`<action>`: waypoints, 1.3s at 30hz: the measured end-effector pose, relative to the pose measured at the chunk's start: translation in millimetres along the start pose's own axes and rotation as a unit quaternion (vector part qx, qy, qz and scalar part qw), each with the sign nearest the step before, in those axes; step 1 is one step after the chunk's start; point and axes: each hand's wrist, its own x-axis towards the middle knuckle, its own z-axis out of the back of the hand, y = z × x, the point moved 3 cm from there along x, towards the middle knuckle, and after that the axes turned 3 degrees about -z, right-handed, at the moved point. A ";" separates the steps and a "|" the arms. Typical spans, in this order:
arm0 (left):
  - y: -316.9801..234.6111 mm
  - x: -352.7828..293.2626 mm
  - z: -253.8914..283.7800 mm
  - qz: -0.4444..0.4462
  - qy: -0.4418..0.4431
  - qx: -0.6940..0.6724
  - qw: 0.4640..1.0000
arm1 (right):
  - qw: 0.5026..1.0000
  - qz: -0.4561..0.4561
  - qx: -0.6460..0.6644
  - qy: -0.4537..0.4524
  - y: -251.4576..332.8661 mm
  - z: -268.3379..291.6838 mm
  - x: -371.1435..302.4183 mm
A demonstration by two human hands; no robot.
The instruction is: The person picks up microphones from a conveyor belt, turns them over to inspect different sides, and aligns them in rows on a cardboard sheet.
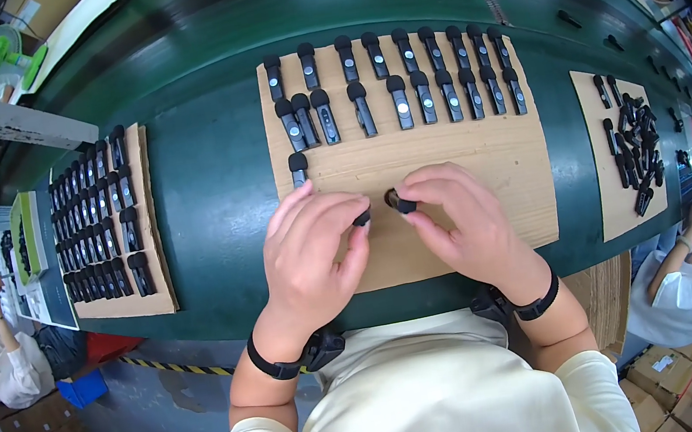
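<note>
My left hand (312,252) and my right hand (462,222) meet over the middle cardboard sheet (490,169), both with black wrist straps. The left fingers pinch a small black part (361,218). The right fingers hold a small black clip-on microphone (400,201), its round foam end pointing left. The two pieces sit a little apart. Above my hands, several black microphones (401,102) lie in two rows on the sheet, and one more microphone (298,168) starts a third row at the left.
A green work table (210,191) holds a left cardboard sheet (157,242) packed with several black units and a right sheet (616,187) with a loose pile. Other people sit at the lower left and lower right. Green fans stand at the far corners.
</note>
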 end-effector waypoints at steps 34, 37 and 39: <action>22.9 1.7 -14.8 -0.042 0.069 0.092 0.992 | 0.980 -0.052 -0.178 0.069 -5.3 -11.4 0.1; 24.8 2.2 -10.1 -0.019 0.041 0.044 0.998 | 0.978 -0.076 -0.180 0.077 -8.4 21.8 -1.3; 24.2 -0.2 -5.5 -0.020 0.032 0.025 0.999 | 0.977 -0.101 -0.174 0.075 -19.7 49.6 -1.3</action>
